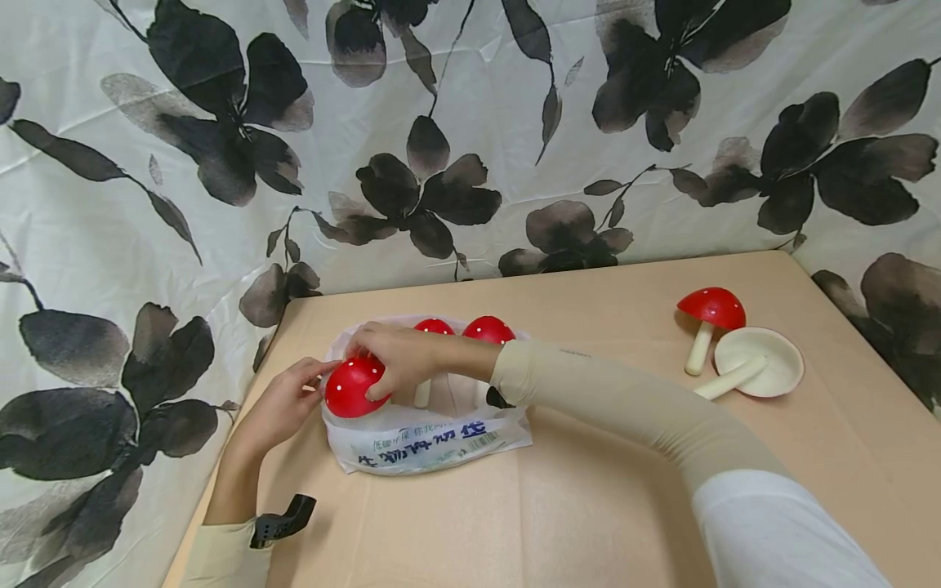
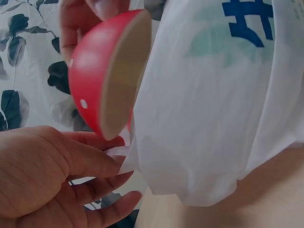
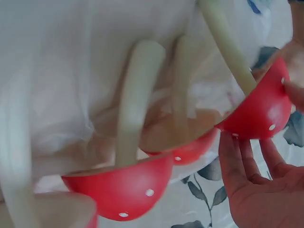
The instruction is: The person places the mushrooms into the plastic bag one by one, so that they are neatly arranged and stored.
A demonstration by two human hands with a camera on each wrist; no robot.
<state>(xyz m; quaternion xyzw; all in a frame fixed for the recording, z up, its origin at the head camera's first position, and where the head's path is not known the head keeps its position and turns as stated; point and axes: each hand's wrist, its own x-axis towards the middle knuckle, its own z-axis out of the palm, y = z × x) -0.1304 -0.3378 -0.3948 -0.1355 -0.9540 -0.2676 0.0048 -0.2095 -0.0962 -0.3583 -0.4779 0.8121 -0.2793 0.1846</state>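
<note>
A white plastic bag (image 1: pixel 434 441) with blue lettering lies on the table, its mouth open. My right hand (image 1: pixel 400 355) grips the red, white-dotted cap of a toy mushroom (image 1: pixel 353 390) at the bag's left end. That mushroom's pale stem (image 3: pixel 228 47) points into the bag in the right wrist view. At the left, my left hand (image 1: pixel 283 404) pinches the bag's edge between thumb and finger, just beside the held cap. Two more red mushrooms (image 1: pixel 488 329) (image 1: pixel 434 326) show behind my right hand in the bag, partly hidden by it.
On the table's right side lies a red-capped mushroom (image 1: pixel 713 309). Touching or close to it is another mushroom (image 1: pixel 772 359), its pale cap underside facing up. A floral cloth (image 1: pixel 515 122) hangs behind the table (image 1: pixel 588 523) and down its left side.
</note>
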